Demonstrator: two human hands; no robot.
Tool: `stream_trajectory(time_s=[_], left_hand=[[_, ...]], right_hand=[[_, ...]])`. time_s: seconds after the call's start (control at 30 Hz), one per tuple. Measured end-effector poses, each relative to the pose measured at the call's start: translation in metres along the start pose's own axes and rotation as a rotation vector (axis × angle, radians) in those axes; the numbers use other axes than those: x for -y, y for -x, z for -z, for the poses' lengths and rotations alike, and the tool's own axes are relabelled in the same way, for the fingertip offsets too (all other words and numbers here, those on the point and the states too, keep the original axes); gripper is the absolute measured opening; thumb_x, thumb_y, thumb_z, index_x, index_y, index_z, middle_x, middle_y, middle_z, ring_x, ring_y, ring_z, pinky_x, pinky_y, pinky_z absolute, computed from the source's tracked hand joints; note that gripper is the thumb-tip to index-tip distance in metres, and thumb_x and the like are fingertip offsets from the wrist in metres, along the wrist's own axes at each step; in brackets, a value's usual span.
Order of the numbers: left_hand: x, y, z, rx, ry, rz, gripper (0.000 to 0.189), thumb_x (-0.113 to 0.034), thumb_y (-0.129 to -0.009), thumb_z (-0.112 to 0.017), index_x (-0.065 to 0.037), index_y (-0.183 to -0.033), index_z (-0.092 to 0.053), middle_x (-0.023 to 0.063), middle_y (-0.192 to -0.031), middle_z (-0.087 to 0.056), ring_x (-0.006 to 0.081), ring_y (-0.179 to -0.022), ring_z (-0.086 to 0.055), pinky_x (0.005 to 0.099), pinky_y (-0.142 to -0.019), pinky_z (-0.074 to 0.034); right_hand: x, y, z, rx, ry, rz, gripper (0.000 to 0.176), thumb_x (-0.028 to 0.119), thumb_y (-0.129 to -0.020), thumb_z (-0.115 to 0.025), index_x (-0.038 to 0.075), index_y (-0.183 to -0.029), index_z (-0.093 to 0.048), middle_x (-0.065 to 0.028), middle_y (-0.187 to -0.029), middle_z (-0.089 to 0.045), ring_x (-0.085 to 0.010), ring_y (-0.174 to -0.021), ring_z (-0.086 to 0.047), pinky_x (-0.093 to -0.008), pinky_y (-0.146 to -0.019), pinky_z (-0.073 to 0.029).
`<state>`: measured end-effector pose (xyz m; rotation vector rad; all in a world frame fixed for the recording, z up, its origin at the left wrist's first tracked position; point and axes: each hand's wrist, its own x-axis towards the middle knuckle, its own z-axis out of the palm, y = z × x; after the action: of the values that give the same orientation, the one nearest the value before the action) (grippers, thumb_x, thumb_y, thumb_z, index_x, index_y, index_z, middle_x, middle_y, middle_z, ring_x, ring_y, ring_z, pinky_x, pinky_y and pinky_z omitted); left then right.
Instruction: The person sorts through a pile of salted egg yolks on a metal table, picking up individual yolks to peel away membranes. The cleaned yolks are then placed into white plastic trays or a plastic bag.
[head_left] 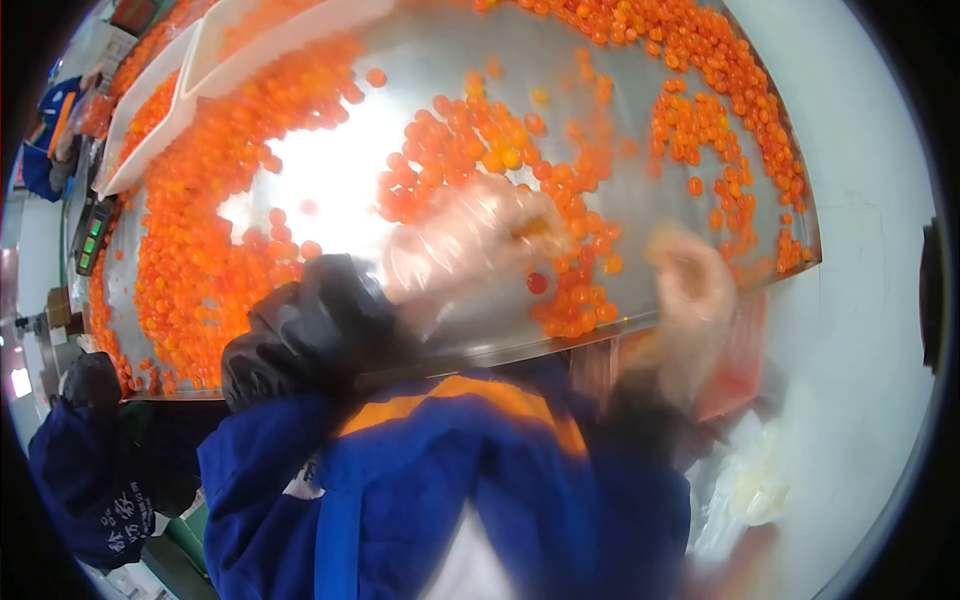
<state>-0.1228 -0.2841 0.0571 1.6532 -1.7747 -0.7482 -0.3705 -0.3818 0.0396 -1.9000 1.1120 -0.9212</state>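
Observation:
Many small round orange fruits [450, 140] lie loose on a shiny metal table [470, 325]. My left hand [475, 235], in a clear plastic glove, is over the middle of the table beside a cluster of them; its fingers curl inward around something yellowish and blurred. A single darker red fruit [537, 283] lies just below that hand. My right hand [695, 280], smeared by motion, hovers at the table's near edge on the right, its fingers bent; whether it holds anything is hidden by the blur.
White trays [150, 150] stand at the upper left, with a scale display [92, 237] beside them. Co-workers in blue clothing [85, 490] are at the left. A red crate [735, 365] sits below the near edge, with a clear plastic bag [750, 480] beside it.

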Motion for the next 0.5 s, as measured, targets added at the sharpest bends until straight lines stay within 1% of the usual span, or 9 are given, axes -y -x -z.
stream_trajectory(time_s=[0.03,0.1,0.17,0.23,0.3,0.33,0.4,0.47,0.5], left_hand=[[0.002,0.001,0.003,0.018,0.154,0.171,0.013,-0.016,-0.092,-0.068,-0.006,-0.100,-0.073,0.0153,-0.084,-0.068,0.0286,-0.077,-0.066,0.0376,-0.070,-0.052],[0.000,0.001,0.011,0.094,0.317,0.500,0.021,-0.024,-0.096,-0.066,-0.006,-0.103,-0.074,0.0101,-0.081,-0.068,0.0161,-0.073,-0.063,0.0316,-0.068,-0.051],[0.020,0.002,0.010,0.196,0.143,0.439,0.025,-0.026,-0.097,-0.066,-0.005,-0.109,-0.072,0.0087,-0.086,-0.068,0.0142,-0.075,-0.063,0.0312,-0.068,-0.051],[0.021,0.002,0.007,0.296,-0.028,0.370,0.029,-0.028,-0.097,-0.066,-0.004,-0.114,-0.070,0.0073,-0.090,-0.069,0.0124,-0.077,-0.063,0.0307,-0.068,-0.051],[0.005,0.005,0.003,0.197,0.472,0.514,0.037,-0.028,-0.100,-0.061,-0.005,-0.128,-0.063,0.0100,-0.115,-0.068,0.0201,-0.089,-0.065,0.0377,-0.076,-0.055],[0.009,0.002,-0.009,0.208,0.472,0.512,0.037,-0.028,-0.100,-0.061,-0.005,-0.128,-0.063,0.0100,-0.115,-0.068,0.0201,-0.089,-0.065,0.0377,-0.076,-0.055],[0.027,-0.002,-0.053,0.112,-0.570,-0.468,0.053,-0.035,-0.101,-0.057,-0.007,-0.146,-0.049,0.0152,-0.144,-0.055,0.0318,-0.120,-0.059,0.0492,-0.099,-0.050],[0.030,0.003,-0.109,0.172,-0.618,-0.467,0.060,-0.040,-0.100,-0.055,-0.009,-0.150,-0.044,0.0181,-0.151,-0.047,0.0346,-0.131,-0.049,0.0515,-0.108,-0.042],[0.024,0.004,-0.121,0.231,-0.668,-0.463,0.066,-0.044,-0.100,-0.054,-0.011,-0.154,-0.039,0.0210,-0.157,-0.038,0.0373,-0.143,-0.039,0.0538,-0.116,-0.034]], right_hand=[[-0.009,0.007,0.016,-0.088,-0.020,-0.076,0.019,-0.004,-0.087,-0.064,0.000,-0.104,-0.069,-0.0107,-0.117,-0.070,-0.0192,-0.107,-0.064,-0.0319,-0.094,-0.050],[-0.008,0.023,0.036,-0.390,-0.093,-0.221,0.014,-0.002,-0.087,-0.067,0.002,-0.101,-0.068,-0.0165,-0.113,-0.071,-0.0232,-0.102,-0.067,-0.0348,-0.091,-0.053],[-0.019,0.041,0.059,-0.613,-0.224,-0.387,0.010,-0.002,-0.092,-0.063,0.001,-0.101,-0.067,-0.0179,-0.120,-0.068,-0.0223,-0.110,-0.064,-0.0348,-0.094,-0.052],[-0.065,0.073,0.113,-0.499,0.194,-0.249,0.012,0.000,-0.096,-0.059,-0.003,-0.104,-0.067,-0.0163,-0.119,-0.068,-0.0217,-0.110,-0.063,-0.0337,-0.094,-0.051],[-0.079,0.097,0.136,-0.451,0.396,-0.155,0.015,0.001,-0.096,-0.058,-0.005,-0.107,-0.067,-0.0166,-0.118,-0.068,-0.0225,-0.109,-0.064,-0.0338,-0.094,-0.051],[-0.078,0.103,0.142,-0.379,0.456,-0.168,0.019,0.001,-0.097,-0.056,-0.005,-0.111,-0.067,-0.0173,-0.119,-0.068,-0.0236,-0.109,-0.064,-0.0338,-0.095,-0.051],[-0.075,0.110,0.146,-0.309,0.517,-0.186,0.023,0.001,-0.097,-0.055,-0.006,-0.115,-0.068,-0.0180,-0.120,-0.068,-0.0246,-0.109,-0.064,-0.0338,-0.096,-0.051],[-0.072,0.111,0.142,-0.406,0.512,-0.155,0.058,0.041,-0.070,-0.080,0.003,-0.112,-0.070,-0.0195,-0.115,-0.067,-0.0399,-0.109,-0.065,-0.0462,-0.093,-0.053],[-0.073,0.112,0.142,-0.409,0.513,-0.160,0.058,0.041,-0.070,-0.080,0.003,-0.112,-0.070,-0.0195,-0.115,-0.067,-0.0399,-0.109,-0.065,-0.0462,-0.093,-0.053]])
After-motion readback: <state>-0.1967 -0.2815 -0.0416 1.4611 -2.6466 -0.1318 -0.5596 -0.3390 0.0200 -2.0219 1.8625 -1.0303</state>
